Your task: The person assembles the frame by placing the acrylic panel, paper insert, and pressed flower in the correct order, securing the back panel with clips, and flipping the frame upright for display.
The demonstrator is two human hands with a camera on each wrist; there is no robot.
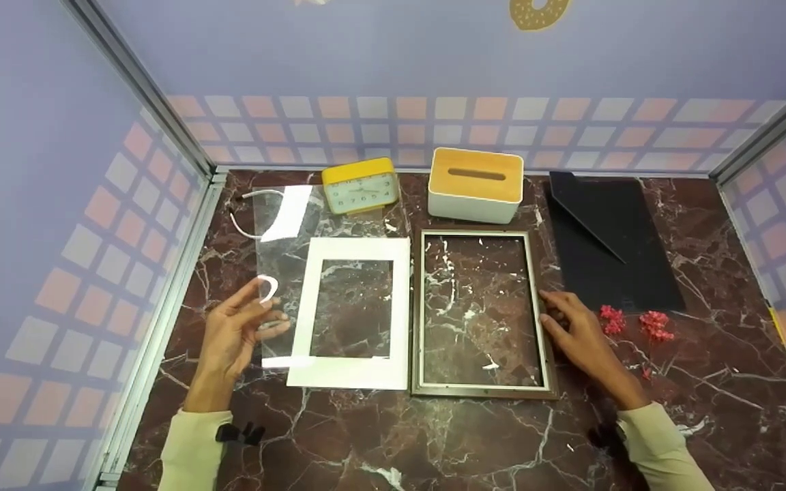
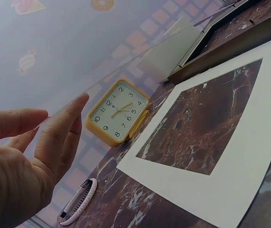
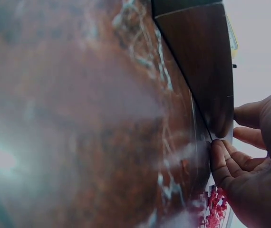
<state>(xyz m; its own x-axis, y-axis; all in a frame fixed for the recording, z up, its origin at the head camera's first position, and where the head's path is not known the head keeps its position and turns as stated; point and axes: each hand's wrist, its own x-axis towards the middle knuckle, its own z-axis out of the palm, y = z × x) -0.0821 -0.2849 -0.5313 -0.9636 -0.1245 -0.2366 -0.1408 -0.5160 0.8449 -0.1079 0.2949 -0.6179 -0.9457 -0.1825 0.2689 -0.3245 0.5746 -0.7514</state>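
Observation:
A clear plastic sheet (image 1: 284, 266) shows glare in the head view, and its left edge is pinched between thumb and fingers of my left hand (image 1: 239, 327). The sheet stands tilted above the table and overlaps the white mat board (image 1: 304, 314), a rectangle with a cut-out window. Right of the mat lies a brown picture frame (image 1: 416, 314) with a pale inner lip and marble visible through it. My right hand (image 1: 577, 334) grips the frame's right side; in the right wrist view the fingers (image 3: 221, 164) meet at its outer edge.
Behind stand a yellow alarm clock (image 1: 362, 187) and a tissue box (image 1: 475, 198). A white headband (image 2: 81, 202) lies back left. At right are a black backing board (image 1: 611, 239) with its stand and red flowers (image 1: 656, 326). Walls edge the marble table (image 1: 461, 443).

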